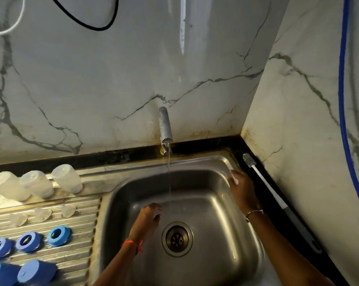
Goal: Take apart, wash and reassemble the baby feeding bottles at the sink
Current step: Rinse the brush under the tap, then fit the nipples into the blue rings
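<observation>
- L hand [148,218] in sink basin [215,254], fingers loose, empty, just under tap [165,125] stream.
- R hand [241,187] fingers rest on sink's far-right rim, holding nothing.
- Bottle bodies [37,183], nipples [42,213], blue rings [59,236] on drainboard [75,261], left.

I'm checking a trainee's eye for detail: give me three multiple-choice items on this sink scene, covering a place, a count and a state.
1. Where does the bottle brush lie?
A. in the basin
B. on the dark ledge right of the sink
C. on the drainboard

2. How many clear bottle bodies stand upside down?
A. two
B. three
C. five

3. The tap is:
A. running
B. off
C. covered

Answers: 1 B, it rests along the ledge by the wall. 2 B, three stand in a row. 3 A, a thin stream falls toward the left hand.
</observation>
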